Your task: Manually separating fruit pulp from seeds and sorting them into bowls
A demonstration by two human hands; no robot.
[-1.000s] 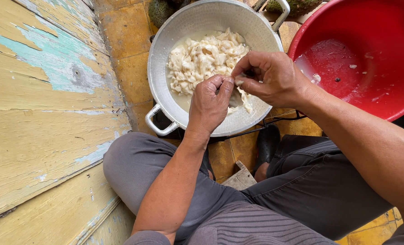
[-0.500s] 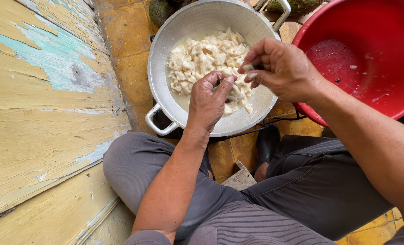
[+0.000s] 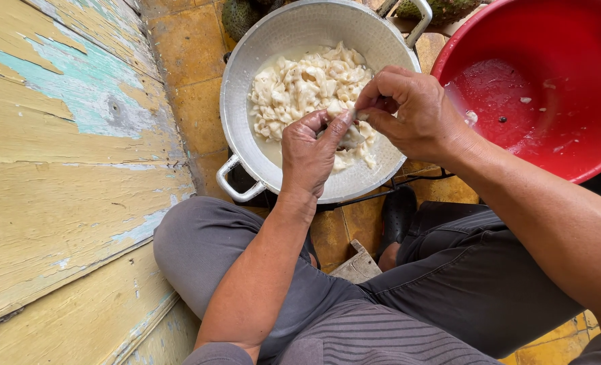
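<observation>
A round metal pot [image 3: 246, 88] with two handles sits on the tiled floor, holding several pieces of white fruit flesh [image 3: 300, 88] in milky liquid. Over its near rim my left hand [image 3: 310, 155] is closed around a pale piece of fruit flesh [image 3: 349, 139]. My right hand [image 3: 408, 111] is just to its right, thumb and fingers pinched on the same piece. Whether something small is pinched out of it cannot be made out.
A big red plastic basin [image 3: 550, 88] with wet specks stands at the right. Green spiky fruits [image 3: 243, 17] lie beyond the pot. A peeling yellow wooden wall [image 3: 64, 169] fills the left. My grey-trousered legs [image 3: 246, 270] are folded below the pot.
My right hand has lifted slightly up and to the right, away from my left hand, while still pinching at the piece. My left hand stays in place.
</observation>
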